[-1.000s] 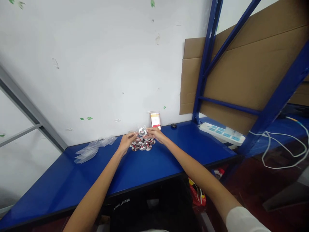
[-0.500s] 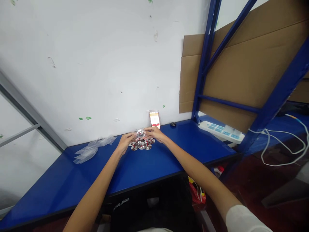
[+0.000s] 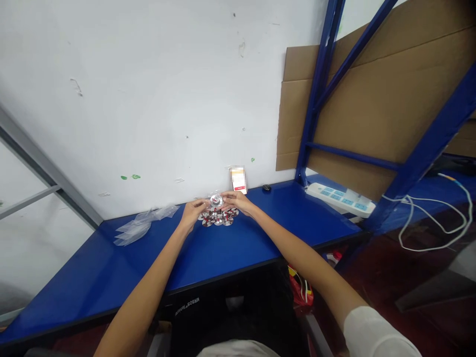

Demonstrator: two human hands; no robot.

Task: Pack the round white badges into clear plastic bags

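Between my two hands is a small round silver disc [image 3: 216, 200] with a red part at its middle, in what looks like a clear plastic bag. The fingers of my left hand [image 3: 194, 212] pinch its left edge. My right hand [image 3: 238, 200] grips it from the right, thumb and fingers closed. Just below and behind lies a cluster of similar silver discs [image 3: 218, 219] with red parts, on the blue table [image 3: 223, 253]. Several flat clear plastic bags [image 3: 139, 225] lie to the left of my left hand.
A phone with a lit screen [image 3: 238, 179] leans on the white wall behind my right hand. A small black object [image 3: 267, 188] lies to its right. Further right are a white power strip [image 3: 340, 198], white cables [image 3: 411, 218], a blue metal frame [image 3: 311, 119] and cardboard [image 3: 372, 94].
Both hands still hold the disc at about the same place, slightly turned. The whole view has shifted a little with my head.
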